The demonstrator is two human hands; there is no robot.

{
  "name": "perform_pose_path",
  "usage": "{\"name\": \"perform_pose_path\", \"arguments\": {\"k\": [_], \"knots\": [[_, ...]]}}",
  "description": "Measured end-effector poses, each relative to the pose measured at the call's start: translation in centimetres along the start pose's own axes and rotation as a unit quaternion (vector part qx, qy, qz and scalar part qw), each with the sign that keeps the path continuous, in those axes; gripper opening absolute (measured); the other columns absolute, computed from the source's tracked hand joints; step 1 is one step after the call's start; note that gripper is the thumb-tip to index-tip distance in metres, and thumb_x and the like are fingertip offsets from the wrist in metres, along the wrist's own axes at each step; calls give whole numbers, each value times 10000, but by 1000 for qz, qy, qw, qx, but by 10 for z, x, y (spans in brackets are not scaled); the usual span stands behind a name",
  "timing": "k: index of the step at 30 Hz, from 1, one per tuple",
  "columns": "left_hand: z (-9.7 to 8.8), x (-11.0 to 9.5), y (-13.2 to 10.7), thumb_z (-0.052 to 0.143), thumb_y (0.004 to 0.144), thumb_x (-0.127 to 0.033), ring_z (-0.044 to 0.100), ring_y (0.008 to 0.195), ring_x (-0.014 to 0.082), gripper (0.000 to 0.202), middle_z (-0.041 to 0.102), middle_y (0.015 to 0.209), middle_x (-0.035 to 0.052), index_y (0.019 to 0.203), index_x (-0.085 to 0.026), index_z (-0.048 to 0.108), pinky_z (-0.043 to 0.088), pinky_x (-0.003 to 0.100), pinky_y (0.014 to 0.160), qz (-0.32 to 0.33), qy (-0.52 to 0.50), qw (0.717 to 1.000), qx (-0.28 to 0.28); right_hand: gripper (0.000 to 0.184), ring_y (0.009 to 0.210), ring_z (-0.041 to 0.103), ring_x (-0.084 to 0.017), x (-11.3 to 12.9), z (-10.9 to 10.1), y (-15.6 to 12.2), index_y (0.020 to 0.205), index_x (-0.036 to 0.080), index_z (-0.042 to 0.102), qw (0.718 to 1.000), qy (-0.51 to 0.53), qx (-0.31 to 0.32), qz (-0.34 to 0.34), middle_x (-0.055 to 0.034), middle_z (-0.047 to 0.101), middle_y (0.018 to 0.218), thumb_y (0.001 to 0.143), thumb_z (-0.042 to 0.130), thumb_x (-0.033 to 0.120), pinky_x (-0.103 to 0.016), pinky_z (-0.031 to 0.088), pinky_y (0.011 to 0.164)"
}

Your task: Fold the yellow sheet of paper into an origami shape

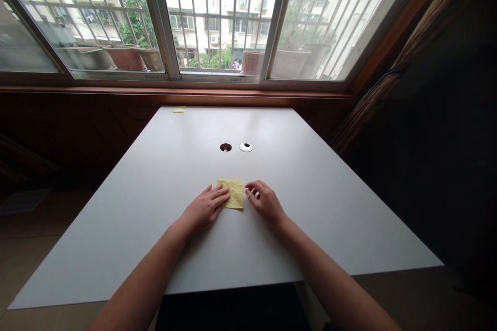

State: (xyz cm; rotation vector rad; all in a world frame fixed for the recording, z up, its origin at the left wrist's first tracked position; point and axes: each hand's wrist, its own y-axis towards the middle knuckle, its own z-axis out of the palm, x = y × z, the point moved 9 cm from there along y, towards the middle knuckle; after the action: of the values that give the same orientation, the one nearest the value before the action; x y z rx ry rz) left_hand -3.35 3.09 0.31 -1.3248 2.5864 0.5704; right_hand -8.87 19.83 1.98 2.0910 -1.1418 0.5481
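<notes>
A square of creased yellow paper (235, 197) lies on the white table, with fold lines across it. My left hand (207, 206) rests flat on its left side, fingers stretched out over the paper and covering part of that edge. Just past the right edge of the paper is my right hand (266, 201). Its fingers are loosely bent, with a gap between thumb and forefinger, and nothing shows between them.
The white table (135, 217) has a round hole (225, 148), with a silver ring-shaped cover (246, 147) to its right. Yellow strips (179, 110) lie at the far left corner. A barred window (221, 15) stands behind; a dark curtain (423, 114) hangs right.
</notes>
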Motion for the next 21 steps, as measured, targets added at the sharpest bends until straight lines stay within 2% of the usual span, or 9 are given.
{"name": "perform_pose_path", "arguments": {"k": [3,5,7,9,11,14,17,21], "knots": [[4,-1,-1,406,873,-16,355,1430,221,585,507,1454,21,1382,-286,514,254,526,1193,42,-45,997,40,282,1155,577,-230,28,2,-6,1169,242,636,985,-22,37,-168,-90,640,1213,920,521,178,-413,516,966],[5,1,-1,383,803,55,353,1429,209,678,522,1439,8,1366,-291,532,242,529,1195,56,-71,995,51,315,1298,478,-260,39,0,-10,1197,252,636,973,-56,43,-218,-92,580,1335,917,529,156,-474,463,1053],[6,4,-2,369,781,77,368,1419,197,700,544,1416,-4,1338,-301,560,238,526,1196,62,-94,993,48,321,1332,448,-271,41,-6,-11,1209,244,637,973,-80,17,-214,-96,546,1383,917,536,157,-495,453,1070],[5,6,-2,374,801,66,395,1402,190,662,578,1380,-8,1298,-310,595,241,518,1196,68,-114,990,39,345,1326,466,-257,42,-7,-11,1246,235,622,973,-79,19,-215,-88,588,1342,923,530,156,-481,457,1081],[3,4,-3,394,832,38,440,1372,185,588,619,1330,-4,1240,-307,639,248,508,1196,77,-130,988,29,361,1313,495,-239,43,2,-13,1275,228,609,966,-74,63,-239,-73,638,1286,932,521,161,-455,470,1084],[-3,1,-2,414,874,-10,506,1323,174,494,658,1279,10,1198,-284,666,276,478,1193,80,-130,988,8,349,1293,529,-242,38,16,-17,1278,213,618,956,-82,117,-256,-80,632,1310,941,527,195,-442,490,1077],[-10,2,0,434,935,-120,532,1301,172,398,622,1333,43,1251,-257,633,319,435,1181,47,-87,995,-19,371,1301,524,-248,34,21,-19,1311,205,596,954,-90,127,-256,-89,607,1347,945,530,205,-447,482,1090],[-6,2,5,413,993,-332,428,1387,204,410,523,1442,54,1376,-245,530,299,439,1188,4,-4,1000,2,406,1302,513,-263,39,22,-24,1343,174,567,951,-96,128,-265,-109,596,1357,940,540,222,-455,485,1085]]}}
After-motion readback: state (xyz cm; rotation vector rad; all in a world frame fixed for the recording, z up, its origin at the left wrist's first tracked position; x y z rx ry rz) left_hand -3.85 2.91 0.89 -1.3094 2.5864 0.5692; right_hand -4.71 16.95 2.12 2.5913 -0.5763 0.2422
